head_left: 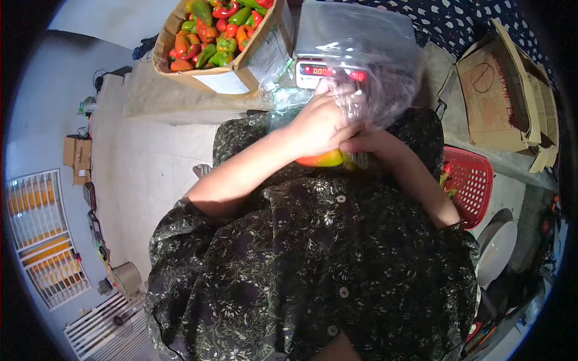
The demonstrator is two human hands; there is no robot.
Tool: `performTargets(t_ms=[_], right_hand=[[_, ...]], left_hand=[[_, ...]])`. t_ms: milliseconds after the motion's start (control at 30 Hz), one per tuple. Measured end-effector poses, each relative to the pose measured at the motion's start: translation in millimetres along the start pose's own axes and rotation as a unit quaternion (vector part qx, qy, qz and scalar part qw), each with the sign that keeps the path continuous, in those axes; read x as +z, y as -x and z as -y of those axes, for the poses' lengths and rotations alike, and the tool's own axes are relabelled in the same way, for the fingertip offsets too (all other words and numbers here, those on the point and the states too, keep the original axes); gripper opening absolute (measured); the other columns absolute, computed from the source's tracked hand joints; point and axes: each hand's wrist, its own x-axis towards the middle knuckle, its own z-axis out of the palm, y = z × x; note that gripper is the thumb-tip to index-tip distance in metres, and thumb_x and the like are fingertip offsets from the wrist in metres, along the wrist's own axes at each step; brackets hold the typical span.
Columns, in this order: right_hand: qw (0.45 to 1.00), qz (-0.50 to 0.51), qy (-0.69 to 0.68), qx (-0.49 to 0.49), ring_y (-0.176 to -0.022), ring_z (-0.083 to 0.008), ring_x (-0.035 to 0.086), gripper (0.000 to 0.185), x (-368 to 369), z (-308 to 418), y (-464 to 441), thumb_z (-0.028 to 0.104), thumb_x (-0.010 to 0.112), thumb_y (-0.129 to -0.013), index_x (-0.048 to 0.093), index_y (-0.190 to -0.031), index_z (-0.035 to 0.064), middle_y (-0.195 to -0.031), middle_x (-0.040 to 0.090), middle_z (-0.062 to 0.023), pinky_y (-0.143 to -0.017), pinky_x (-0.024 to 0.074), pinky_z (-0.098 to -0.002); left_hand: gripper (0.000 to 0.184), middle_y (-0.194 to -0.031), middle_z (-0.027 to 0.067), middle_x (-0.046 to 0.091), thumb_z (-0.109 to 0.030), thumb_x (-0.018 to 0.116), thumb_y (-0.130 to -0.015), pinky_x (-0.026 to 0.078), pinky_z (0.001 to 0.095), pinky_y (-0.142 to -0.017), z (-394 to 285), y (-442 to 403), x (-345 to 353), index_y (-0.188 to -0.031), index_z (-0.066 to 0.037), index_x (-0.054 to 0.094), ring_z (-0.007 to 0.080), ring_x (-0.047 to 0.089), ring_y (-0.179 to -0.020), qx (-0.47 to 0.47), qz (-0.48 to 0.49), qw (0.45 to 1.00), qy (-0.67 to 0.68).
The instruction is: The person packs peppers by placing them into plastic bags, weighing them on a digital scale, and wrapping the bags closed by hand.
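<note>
My left hand is closed on a clear plastic bag that billows up in front of the scale. Beside it my right hand is also closed at the bag, its thumb pointing left and its other fingers mostly hidden. Just below both hands shows an orange and yellow-green bell pepper; whether it lies inside the bag I cannot tell. Behind the hands stands a digital scale with red lit digits and a grey platform, partly covered by the bag.
A cardboard box full of red and green peppers stands left of the scale. On the right are an opened cardboard box, a red perforated basket with some peppers, and a white basin. Tiled floor extends on the left.
</note>
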Motion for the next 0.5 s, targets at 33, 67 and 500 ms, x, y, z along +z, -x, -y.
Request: performTargets(t_ms=[33,67,500], right_hand=[[0.998,0.02,0.061,0.018,-0.109,-0.0178,0.052,0.054,-1,10,-1,0.031,0.069,-0.079,0.051,-0.122,0.0041,-0.119,0.055,-0.0075,-0.094,0.0429,-0.0354],[0.991,0.042,0.122,0.036,-0.108,-0.0173,0.053,0.053,-3,21,-4,0.03,0.07,-0.078,0.052,-0.12,0.0038,-0.118,0.056,-0.008,-0.094,0.0432,-0.0354],[0.84,-0.099,0.497,-0.196,-0.098,-0.0236,0.057,0.033,22,37,11,0.035,0.059,-0.085,0.062,-0.105,0.0091,-0.102,0.062,-0.0087,-0.089,0.0434,-0.0405]], left_hand=[[0.021,-0.091,0.0103,0.059,-0.014,0.058,-0.069,0.039,0.0446,-0.084,-1,-4,-3,-0.089,-0.006,0.06,0.0326,0.055,-0.088,0.033,0.0,0.999,0.003],[0.018,-0.087,0.0083,0.057,-0.015,0.058,-0.069,0.037,0.0421,-0.082,0,-7,-6,-0.086,-0.008,0.06,0.0287,0.055,-0.086,0.065,-0.001,0.998,0.006],[0.016,-0.061,0.0021,0.052,-0.023,0.054,-0.072,0.032,0.0326,-0.07,-12,-24,-26,-0.079,-0.011,0.063,0.0174,0.053,-0.062,0.099,0.023,0.994,-0.044]])
